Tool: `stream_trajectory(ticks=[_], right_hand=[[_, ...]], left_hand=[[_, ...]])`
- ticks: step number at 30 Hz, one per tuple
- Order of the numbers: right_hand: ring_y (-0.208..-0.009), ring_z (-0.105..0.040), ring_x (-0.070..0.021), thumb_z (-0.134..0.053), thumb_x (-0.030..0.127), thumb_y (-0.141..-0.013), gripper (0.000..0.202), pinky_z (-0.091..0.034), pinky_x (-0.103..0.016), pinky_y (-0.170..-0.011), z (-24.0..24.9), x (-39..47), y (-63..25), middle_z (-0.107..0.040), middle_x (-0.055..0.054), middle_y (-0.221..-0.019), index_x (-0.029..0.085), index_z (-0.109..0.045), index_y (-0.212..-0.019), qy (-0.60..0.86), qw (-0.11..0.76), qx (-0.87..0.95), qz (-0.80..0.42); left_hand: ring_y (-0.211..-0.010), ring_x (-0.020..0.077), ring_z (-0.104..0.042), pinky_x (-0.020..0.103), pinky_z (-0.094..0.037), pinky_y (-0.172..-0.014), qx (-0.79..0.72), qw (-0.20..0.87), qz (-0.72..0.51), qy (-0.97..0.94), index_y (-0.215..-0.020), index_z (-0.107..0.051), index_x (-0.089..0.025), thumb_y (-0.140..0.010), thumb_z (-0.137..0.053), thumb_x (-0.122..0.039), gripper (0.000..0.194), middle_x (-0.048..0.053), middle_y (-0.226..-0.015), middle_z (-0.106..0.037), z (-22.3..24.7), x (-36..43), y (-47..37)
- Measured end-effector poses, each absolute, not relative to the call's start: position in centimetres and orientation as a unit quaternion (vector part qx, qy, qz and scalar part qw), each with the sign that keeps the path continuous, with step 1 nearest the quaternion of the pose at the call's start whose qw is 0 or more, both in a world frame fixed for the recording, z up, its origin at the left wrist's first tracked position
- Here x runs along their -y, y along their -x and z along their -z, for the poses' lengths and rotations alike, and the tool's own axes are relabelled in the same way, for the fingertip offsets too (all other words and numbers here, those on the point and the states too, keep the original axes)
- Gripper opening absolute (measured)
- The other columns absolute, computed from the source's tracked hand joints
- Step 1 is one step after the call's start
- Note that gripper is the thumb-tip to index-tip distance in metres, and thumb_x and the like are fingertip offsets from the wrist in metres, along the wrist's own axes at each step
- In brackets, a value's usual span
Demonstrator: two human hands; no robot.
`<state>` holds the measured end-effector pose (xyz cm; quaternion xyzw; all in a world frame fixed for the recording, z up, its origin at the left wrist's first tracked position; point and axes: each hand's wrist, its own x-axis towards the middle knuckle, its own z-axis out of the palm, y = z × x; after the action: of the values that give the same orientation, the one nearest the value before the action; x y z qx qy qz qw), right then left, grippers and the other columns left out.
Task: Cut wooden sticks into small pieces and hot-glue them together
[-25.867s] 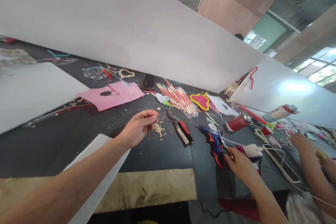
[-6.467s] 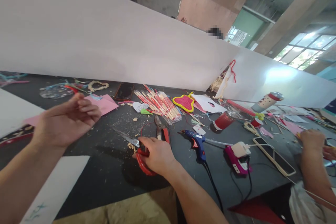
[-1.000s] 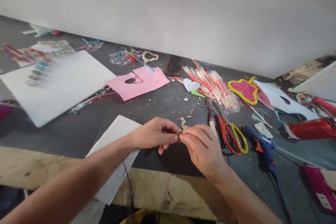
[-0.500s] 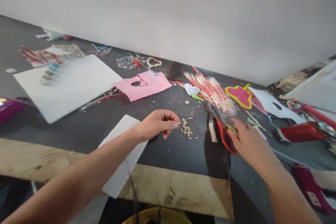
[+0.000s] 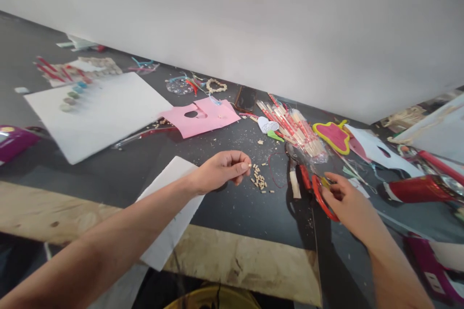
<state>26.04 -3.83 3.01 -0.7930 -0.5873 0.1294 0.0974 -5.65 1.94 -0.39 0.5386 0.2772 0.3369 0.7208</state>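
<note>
My left hand (image 5: 228,171) is closed in a pinch over the dark table. A small pale cut piece (image 5: 250,166), like a bit of thin stick, shows between thumb and forefinger. Beside those fingertips lies a loose pile of similar short pieces (image 5: 259,179). On the right, my right hand (image 5: 342,198) has its fingers curled at the handles of red-handled scissors (image 5: 322,199). The blades point away and are partly hard to make out. Next to the scissors lie a flat cream strip (image 5: 295,184) and a thin red thread (image 5: 270,169).
Behind the pile are wrapped sticks (image 5: 293,128), a phone (image 5: 246,99) and pink cut paper (image 5: 199,117). White sheets (image 5: 97,111) lie to the left. A yellow-edged pink shape (image 5: 331,136) and a red cylinder (image 5: 416,189) are at right. The table's wooden edge (image 5: 235,256) runs in front.
My right hand has gone from blurred to curled at the scissors, whose red handles have shifted slightly right and toward me. My left hand keeps its pinch. The view has shifted a little.
</note>
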Motion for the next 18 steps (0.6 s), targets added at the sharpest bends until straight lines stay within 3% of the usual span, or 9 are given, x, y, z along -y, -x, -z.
stream_trajectory(ticks=[4, 8, 12, 18], right_hand=[[-0.069, -0.068, -0.0225, -0.064, 0.045, -0.071, 0.063, -0.055, -0.034, -0.061, -3.8, 4.7, -25.1, -0.071, -0.008, -0.084, 0.016, -0.049, -0.125, 0.733, 0.226, 0.590, -0.251], [-0.072, -0.067, -0.0189, -0.062, 0.044, -0.076, 0.057, -0.055, -0.031, -0.067, -3.8, 5.0, -22.1, -0.070, -0.007, -0.090, 0.021, -0.051, -0.127, 0.665, 0.300, 0.642, -0.235], [-0.071, -0.066, -0.0182, -0.068, 0.048, -0.071, 0.064, -0.055, -0.029, -0.066, -3.1, 4.8, -18.1, -0.067, -0.004, -0.091, 0.023, -0.049, -0.128, 0.646, 0.267, 0.702, -0.137], [-0.086, -0.066, -0.0247, -0.073, 0.050, -0.065, 0.071, -0.056, -0.033, -0.066, -1.4, 4.8, -16.1, -0.062, -0.009, -0.104, 0.023, -0.046, -0.125, 0.550, 0.169, 0.817, -0.038]], left_hand=[[-0.057, 0.0059, -0.045, 0.021, -0.036, -0.057, -0.276, 0.723, -0.345, -0.531, -0.080, -0.052, -0.015, -0.085, -0.058, -0.035, 0.021, -0.001, -0.076, -0.053, 0.5, -2.0, 5.5], [-0.056, 0.0060, -0.043, 0.021, -0.036, -0.056, -0.269, 0.728, -0.367, -0.514, -0.079, -0.052, -0.014, -0.082, -0.061, -0.035, 0.023, 0.000, -0.075, -0.052, 0.6, -2.2, 5.4], [-0.056, 0.0053, -0.044, 0.021, -0.036, -0.056, -0.274, 0.736, -0.384, -0.485, -0.080, -0.052, -0.014, -0.079, -0.065, -0.038, 0.027, 0.000, -0.076, -0.053, 0.5, -2.3, 5.5], [-0.056, 0.0056, -0.045, 0.020, -0.037, -0.056, -0.274, 0.733, -0.398, -0.479, -0.081, -0.052, -0.014, -0.078, -0.066, -0.044, 0.034, -0.002, -0.073, -0.051, 0.6, -2.4, 5.6]])
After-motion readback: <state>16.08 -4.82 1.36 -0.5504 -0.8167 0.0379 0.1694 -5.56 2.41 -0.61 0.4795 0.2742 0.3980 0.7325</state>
